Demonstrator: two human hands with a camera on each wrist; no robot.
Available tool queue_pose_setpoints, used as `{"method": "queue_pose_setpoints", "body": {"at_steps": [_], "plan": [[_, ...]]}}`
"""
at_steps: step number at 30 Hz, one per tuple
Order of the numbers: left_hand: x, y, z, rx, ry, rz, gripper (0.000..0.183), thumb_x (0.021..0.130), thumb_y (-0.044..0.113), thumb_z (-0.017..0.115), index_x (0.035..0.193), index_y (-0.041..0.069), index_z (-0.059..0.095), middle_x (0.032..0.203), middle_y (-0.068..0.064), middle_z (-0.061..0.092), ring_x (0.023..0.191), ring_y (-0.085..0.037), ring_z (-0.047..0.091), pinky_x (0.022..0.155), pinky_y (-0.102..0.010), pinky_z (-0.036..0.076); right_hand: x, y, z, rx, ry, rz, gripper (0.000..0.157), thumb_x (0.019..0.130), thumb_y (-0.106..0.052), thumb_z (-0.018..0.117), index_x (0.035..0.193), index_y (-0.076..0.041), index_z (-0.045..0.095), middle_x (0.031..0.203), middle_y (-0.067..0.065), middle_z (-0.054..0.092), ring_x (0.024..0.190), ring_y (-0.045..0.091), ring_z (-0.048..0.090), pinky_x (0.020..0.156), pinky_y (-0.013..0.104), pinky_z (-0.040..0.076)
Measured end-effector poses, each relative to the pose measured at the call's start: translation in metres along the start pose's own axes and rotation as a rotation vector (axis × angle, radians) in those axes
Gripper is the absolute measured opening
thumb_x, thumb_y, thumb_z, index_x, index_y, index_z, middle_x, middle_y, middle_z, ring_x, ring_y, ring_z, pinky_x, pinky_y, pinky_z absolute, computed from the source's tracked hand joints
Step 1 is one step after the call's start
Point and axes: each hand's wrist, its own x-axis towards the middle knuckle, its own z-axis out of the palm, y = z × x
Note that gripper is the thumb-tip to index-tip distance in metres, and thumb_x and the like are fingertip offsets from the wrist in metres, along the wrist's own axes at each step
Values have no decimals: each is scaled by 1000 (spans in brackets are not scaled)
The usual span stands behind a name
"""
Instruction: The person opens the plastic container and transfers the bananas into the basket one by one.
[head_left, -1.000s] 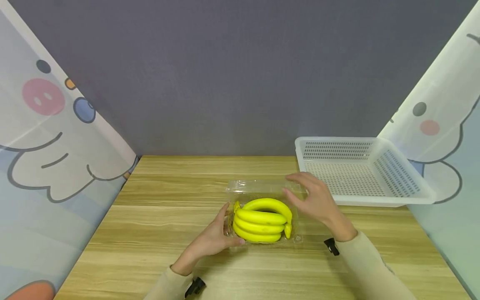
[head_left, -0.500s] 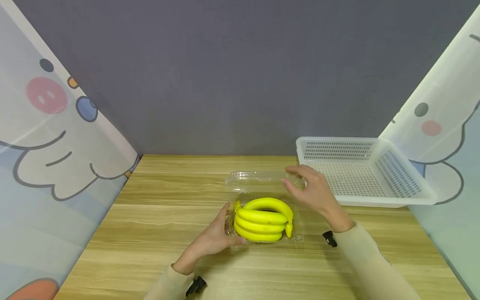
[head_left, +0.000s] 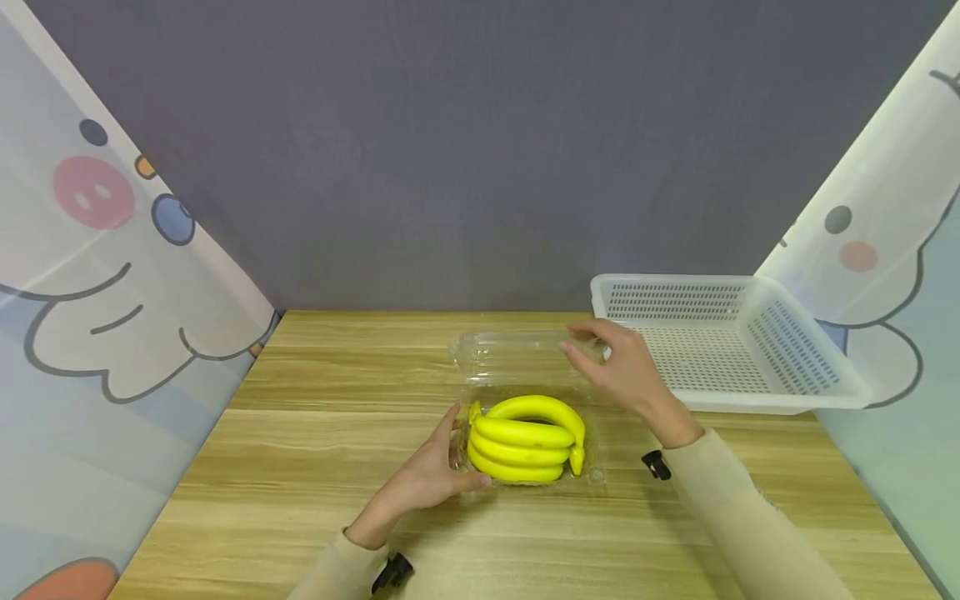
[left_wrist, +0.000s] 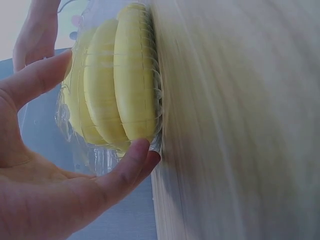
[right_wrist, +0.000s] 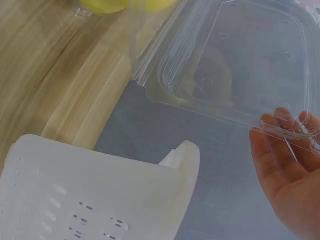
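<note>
A clear plastic clamshell box [head_left: 597, 477] sits on the table with a bunch of yellow bananas [head_left: 521, 457] in its base. My left hand [head_left: 420, 477] grips the left end of the base, fingers and thumb spread around its corner; in the left wrist view the bananas [left_wrist: 105, 85] show through the ribbed wall. Behind the fruit the box's lid [head_left: 517, 357] stands raised on its hinge. With my right hand [head_left: 630, 371] I hold the lid's right corner. In the right wrist view, fingers [right_wrist: 272, 160] curl at the edge of the transparent lid [right_wrist: 240, 65].
A white perforated plastic basket [head_left: 757, 400] stands at the back right, just beyond my right hand. The wood-grain table [head_left: 315, 467] meets a grey panel [head_left: 450, 167] at the back. Cartoon-printed sheets [head_left: 105, 333] flank both sides.
My right hand has moved a little farther back, and the lid's free edge has swung away from the bananas with it. The left hand, base and bananas have stayed put.
</note>
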Motion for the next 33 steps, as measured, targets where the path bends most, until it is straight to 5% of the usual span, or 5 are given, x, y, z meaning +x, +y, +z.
{"method": "queue_pose_setpoints", "body": {"at_steps": [6, 14, 33], "plan": [[1, -2, 1, 2, 1, -3, 121, 80, 35, 87, 163, 6, 3, 159, -35, 25, 140, -52, 36, 108, -67, 37, 6, 3, 0, 40, -26, 82, 34, 94, -23, 72, 119, 0, 71, 111, 15, 73, 97, 31, 68, 82, 48, 56], [1, 0, 2, -10, -4, -3, 122, 81, 33, 86, 163, 4, 1, 154, -38, 32, 129, -50, 49, 99, -61, 49, 14, 5, 1, 51, -28, 106, 35, 97, -25, 69, 121, 0, 69, 113, 17, 73, 95, 31, 67, 81, 50, 55], [-1, 0, 2, -25, -11, -18, 122, 81, 34, 87, 163, 5, 0, 153, -38, 34, 126, -47, 52, 98, -59, 50, 28, 12, 5, 56, -34, 177, 38, 100, -32, 66, 123, -3, 68, 109, 13, 72, 85, 25, 67, 74, 42, 56]]}}
